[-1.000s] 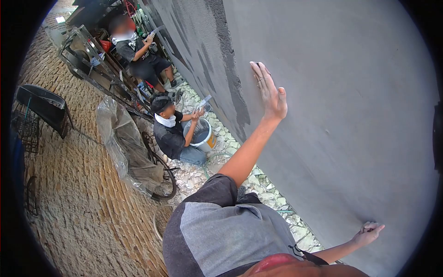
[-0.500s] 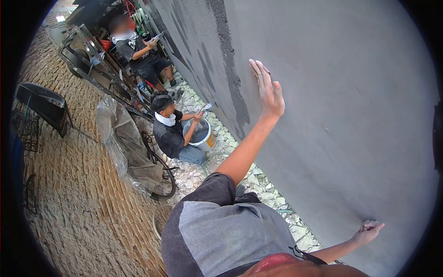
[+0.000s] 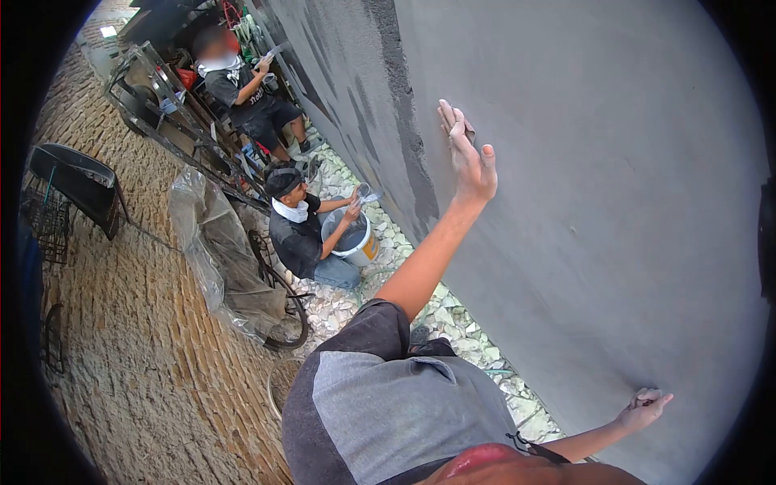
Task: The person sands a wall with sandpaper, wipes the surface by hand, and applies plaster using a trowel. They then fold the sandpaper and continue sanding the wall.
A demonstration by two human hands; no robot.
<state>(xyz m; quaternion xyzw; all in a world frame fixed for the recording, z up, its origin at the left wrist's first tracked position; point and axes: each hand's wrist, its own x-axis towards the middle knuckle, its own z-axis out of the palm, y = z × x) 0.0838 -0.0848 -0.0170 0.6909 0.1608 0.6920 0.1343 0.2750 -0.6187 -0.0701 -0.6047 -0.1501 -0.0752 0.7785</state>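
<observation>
My left hand (image 3: 469,162) is raised against the grey plastered wall (image 3: 582,162), fingers stretched and dusted with pale powder. Between its fingertips and the wall a small greyish patch shows, too indistinct to name. Lower down at the right, my right hand (image 3: 645,411) is beside the same wall surface, its fingers mostly curled and one digit pointing outward. Whether it holds anything is hidden. A darker, rough vertical strip (image 3: 400,105) runs along the wall left of my left hand.
A co-worker (image 3: 299,230) crouches by a white bucket (image 3: 360,246) of grey mix; another person (image 3: 246,93) sits farther back at the wall. White stones (image 3: 465,323) line the wall's foot. A plastic-covered bicycle (image 3: 234,259), metal frames (image 3: 170,113) and a wheelbarrow (image 3: 77,182) stand leftward.
My left hand has shifted slightly along the wall, its fingers tilting a little. My right hand has barely moved. The crouching co-worker's hands and tool have moved slightly over the bucket.
</observation>
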